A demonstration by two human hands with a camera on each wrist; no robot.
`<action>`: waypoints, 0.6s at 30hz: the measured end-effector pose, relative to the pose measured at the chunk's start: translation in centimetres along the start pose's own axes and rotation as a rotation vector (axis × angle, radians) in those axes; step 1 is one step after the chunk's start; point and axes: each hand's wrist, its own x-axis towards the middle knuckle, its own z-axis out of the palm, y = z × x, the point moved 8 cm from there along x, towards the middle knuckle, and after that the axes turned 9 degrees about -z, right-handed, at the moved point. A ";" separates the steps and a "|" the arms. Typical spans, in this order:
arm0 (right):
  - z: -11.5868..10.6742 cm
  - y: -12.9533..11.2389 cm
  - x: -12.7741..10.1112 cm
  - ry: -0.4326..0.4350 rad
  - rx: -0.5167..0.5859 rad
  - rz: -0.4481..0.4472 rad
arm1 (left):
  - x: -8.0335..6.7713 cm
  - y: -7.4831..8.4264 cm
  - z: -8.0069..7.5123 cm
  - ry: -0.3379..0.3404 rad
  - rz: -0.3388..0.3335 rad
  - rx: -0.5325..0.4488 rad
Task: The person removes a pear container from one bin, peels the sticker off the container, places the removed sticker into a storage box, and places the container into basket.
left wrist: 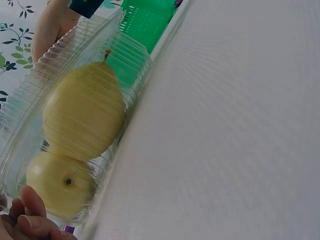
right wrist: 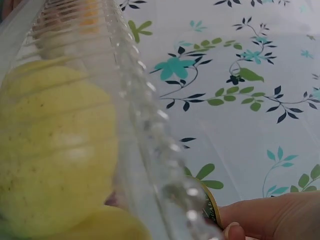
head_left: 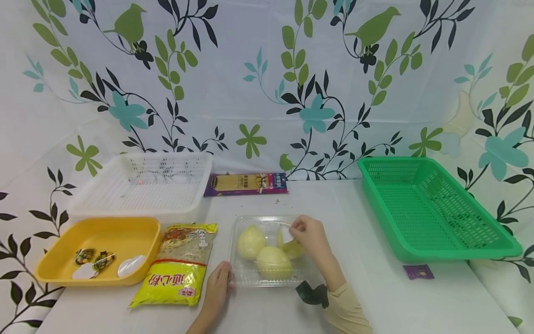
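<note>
Pinching a round label [head_left: 286, 234] at lower centre, the right hand [head_left: 311, 235] might crease it if the clear container [head_left: 246, 281] slides against the relaxed left hand [head_left: 218, 280].

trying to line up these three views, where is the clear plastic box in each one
Head: the clear plastic box sits just below the picture's centre, on the white table.
Left wrist: it slants across the left half, upper end near the top edge.
Right wrist: it fills much of the left side, close up and cut off by the frame.
Shared landmark: the yellow pears inside it, seen in all three views.
</note>
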 end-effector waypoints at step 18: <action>-1.0 0.8 0.2 0.010 0.006 -0.013 | 0.0 0.0 0.0 -0.008 -0.046 -0.013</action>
